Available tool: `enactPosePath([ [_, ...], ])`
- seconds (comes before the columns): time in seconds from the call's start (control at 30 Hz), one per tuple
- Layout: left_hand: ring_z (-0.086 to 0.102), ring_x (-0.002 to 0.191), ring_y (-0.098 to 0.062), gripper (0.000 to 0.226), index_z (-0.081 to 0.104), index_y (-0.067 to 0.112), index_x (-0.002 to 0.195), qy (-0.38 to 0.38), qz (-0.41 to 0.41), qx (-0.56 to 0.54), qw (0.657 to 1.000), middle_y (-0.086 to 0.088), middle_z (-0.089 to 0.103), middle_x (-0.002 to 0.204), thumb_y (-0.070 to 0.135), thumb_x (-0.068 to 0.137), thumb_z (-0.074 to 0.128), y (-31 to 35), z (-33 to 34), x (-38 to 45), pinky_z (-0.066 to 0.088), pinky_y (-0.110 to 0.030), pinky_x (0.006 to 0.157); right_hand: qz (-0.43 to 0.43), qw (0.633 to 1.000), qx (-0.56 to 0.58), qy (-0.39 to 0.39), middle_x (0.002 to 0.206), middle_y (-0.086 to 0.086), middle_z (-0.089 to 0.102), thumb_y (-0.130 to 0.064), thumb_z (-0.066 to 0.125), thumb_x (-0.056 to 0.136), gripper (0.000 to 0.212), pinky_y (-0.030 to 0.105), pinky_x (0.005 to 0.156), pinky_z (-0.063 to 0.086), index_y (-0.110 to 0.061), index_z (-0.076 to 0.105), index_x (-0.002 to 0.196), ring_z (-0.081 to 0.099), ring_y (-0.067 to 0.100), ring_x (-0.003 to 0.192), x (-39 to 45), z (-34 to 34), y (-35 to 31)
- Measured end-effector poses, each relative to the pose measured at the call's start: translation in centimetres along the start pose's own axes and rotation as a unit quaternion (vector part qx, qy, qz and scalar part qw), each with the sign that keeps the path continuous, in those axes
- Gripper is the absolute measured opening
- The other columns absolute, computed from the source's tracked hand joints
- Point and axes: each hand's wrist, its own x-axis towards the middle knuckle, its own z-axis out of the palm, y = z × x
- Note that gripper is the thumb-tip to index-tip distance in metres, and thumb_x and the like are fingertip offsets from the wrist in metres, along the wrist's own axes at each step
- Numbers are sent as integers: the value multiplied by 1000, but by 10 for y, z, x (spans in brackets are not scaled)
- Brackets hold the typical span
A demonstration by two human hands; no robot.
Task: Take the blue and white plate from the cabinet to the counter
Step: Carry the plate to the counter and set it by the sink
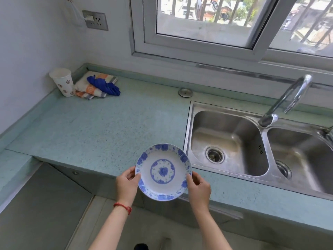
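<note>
At counter [100, 127] front edge: plate [163, 171] pinched by left hand [127, 185] and right hand [198, 189] fingers; advise lowering level, clear of sink [227, 141].

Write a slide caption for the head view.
Both hands, left hand and right hand, hold the plate over the counter edge.

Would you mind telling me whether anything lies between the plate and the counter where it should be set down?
Nothing visible does. Both hands, left and right, hold the plate over the counter's front edge, and the stretch just behind it is bare. The cup and cloths sit in the far corner.
</note>
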Motion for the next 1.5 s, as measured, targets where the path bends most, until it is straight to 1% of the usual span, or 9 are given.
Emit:
enactPosePath([
  [0.17, 62, 88, -22, 30, 60, -5, 108, 15, -16, 16, 1000, -14, 66, 104, -9, 79, 58, 7, 19, 35, 48, -37, 86, 4, 1000, -10, -12, 68, -11, 66, -12, 59, 85, 19, 12, 51, 47, -27, 64, 75, 61, 2, 62, 41, 14, -5],
  [0.4, 62, 86, -21, 29, 61, -3, 107, -1, -35, 30, 999, -18, 67, 103, -9, 79, 58, 13, 28, 98, 48, -34, 84, 36, 999, -25, -3, 65, -7, 64, -10, 60, 84, 9, 8, 49, 42, -11, 69, 82, 54, -1, 57, 90, 52, -4],
  [0.6, 62, 84, -21, 28, 62, -2, 106, -9, -44, 42, 998, -20, 68, 102, -8, 79, 59, 22, 27, 152, 49, -34, 81, 53, 998, -25, 18, 63, -10, 62, -7, 60, 83, 13, 7, 48, 41, -14, 68, 77, 55, -8, 55, 121, 92, -13],
  [0.73, 62, 85, -21, 28, 61, -5, 106, -10, -45, 49, 998, -23, 67, 105, -9, 79, 58, 25, 28, 181, 49, -35, 82, 60, 997, -39, 30, 67, -10, 65, -10, 59, 84, 12, 10, 50, 42, -15, 70, 83, 57, 0, 61, 138, 114, -16],
  [0.8, 61, 86, -20, 27, 61, -5, 106, -14, -45, 52, 998, -23, 67, 106, -10, 79, 58, 26, 30, 192, 49, -34, 83, 59, 997, -39, 29, 65, -8, 64, -9, 58, 84, 14, 10, 48, 41, -17, 68, 77, 55, 3, 59, 145, 122, -18],
  [0.87, 61, 86, -20, 28, 61, -5, 106, -20, -48, 55, 997, -23, 67, 106, -10, 79, 58, 26, 32, 201, 49, -34, 83, 63, 997, -41, 29, 63, 2, 64, -9, 58, 85, 17, 18, 50, 39, -14, 64, 70, 52, 9, 58, 151, 126, -19],
  [0.93, 61, 86, -20, 29, 61, -5, 107, -22, -51, 59, 997, -23, 67, 106, -10, 79, 58, 26, 34, 207, 49, -33, 83, 65, 997, -43, 27, 65, 8, 64, -9, 57, 85, 17, 17, 49, 38, -12, 62, 69, 51, 10, 59, 156, 129, -19],
  [1.17, 61, 89, -21, 32, 58, -5, 110, -23, -58, 61, 996, -24, 65, 109, -10, 79, 58, 21, 38, 221, 49, -35, 85, 60, 996, -54, 22, 69, -12, 63, -10, 57, 86, 11, 3, 47, 41, -15, 68, 85, 56, -5, 60, 169, 137, -18],
  [1.5, 62, 78, -16, 31, 63, 1, 107, -26, -30, 94, 995, -18, 70, 101, -7, 77, 62, 18, 42, 228, 49, -25, 77, 63, 996, -66, 26, 69, -12, 63, -10, 58, 85, 10, 3, 49, 41, -12, 68, 85, 54, -1, 63, 179, 138, -9],
])
